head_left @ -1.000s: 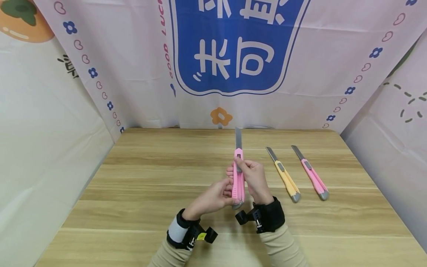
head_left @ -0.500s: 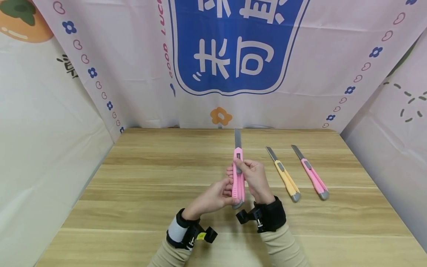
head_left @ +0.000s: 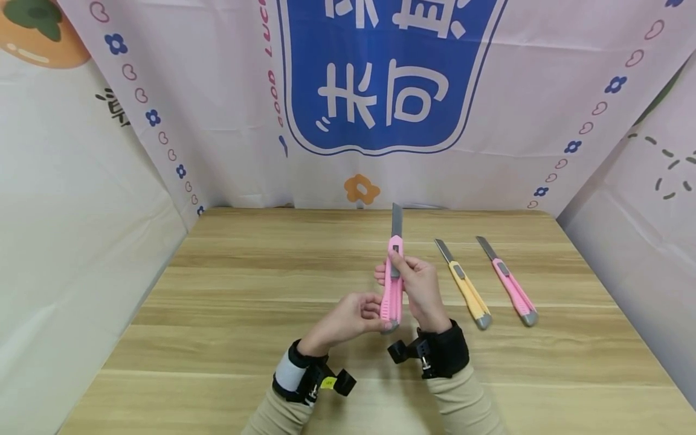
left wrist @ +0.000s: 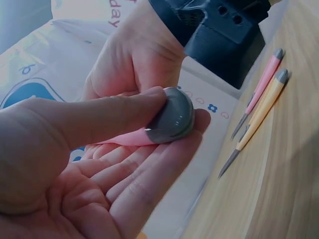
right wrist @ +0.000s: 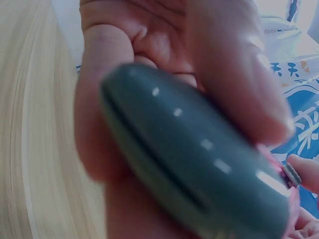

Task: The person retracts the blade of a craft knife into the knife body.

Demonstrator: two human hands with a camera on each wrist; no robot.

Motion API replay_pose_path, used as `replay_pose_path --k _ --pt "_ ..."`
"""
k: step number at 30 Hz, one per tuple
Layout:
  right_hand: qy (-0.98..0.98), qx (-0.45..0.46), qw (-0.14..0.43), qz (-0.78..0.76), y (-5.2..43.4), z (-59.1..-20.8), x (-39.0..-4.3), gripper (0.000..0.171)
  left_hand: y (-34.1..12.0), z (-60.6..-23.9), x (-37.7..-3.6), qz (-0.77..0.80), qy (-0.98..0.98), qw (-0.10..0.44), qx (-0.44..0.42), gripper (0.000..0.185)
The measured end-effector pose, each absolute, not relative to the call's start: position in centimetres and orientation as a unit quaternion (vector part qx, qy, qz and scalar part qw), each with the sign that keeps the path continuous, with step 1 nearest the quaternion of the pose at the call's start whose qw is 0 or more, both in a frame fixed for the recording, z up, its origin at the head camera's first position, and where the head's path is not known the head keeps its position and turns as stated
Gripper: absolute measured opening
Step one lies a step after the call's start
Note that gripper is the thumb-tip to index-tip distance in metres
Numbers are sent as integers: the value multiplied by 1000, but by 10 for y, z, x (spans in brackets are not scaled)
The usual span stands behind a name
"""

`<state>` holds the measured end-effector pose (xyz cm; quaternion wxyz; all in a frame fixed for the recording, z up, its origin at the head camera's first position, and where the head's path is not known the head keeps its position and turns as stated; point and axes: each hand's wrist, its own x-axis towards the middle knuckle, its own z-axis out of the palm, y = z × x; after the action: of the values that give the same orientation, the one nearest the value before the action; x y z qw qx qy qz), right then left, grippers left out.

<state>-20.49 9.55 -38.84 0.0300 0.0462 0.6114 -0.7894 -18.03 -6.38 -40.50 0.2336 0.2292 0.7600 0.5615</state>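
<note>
A pink utility knife (head_left: 392,302) is held up between both hands, its grey blade (head_left: 397,221) out and pointing away. My left hand (head_left: 344,317) pinches the butt end; the left wrist view shows the thumb on top of the grey end cap (left wrist: 172,117) and the fingers below. Higher up the handle, my right hand (head_left: 424,293) grips the knife with its thumb at the grey slider (head_left: 395,270). That end cap (right wrist: 194,154) fills the middle of the right wrist view, blurred.
A yellow utility knife (head_left: 470,294) and a second pink utility knife (head_left: 514,291) lie side by side to the right on the wooden table (head_left: 228,302), blades out. A printed cloth (head_left: 234,157) hangs behind the table's far edge.
The held knife and my right hand have shifted slightly right and away from the body. My left hand still pinches the knife's butt end. The two knives on the table have not moved.
</note>
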Motion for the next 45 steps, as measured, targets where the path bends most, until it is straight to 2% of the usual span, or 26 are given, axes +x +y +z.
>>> replay_pose_path --k 13,28,45 --pt "617 65 64 -782 90 -391 -205 43 -65 -403 -179 573 755 226 225 30" --pt "611 18 59 -789 90 -389 -203 39 -66 -403 -179 569 758 241 210 30" --pt "612 44 73 -787 89 -391 -205 43 -67 -403 -179 570 761 227 212 31"
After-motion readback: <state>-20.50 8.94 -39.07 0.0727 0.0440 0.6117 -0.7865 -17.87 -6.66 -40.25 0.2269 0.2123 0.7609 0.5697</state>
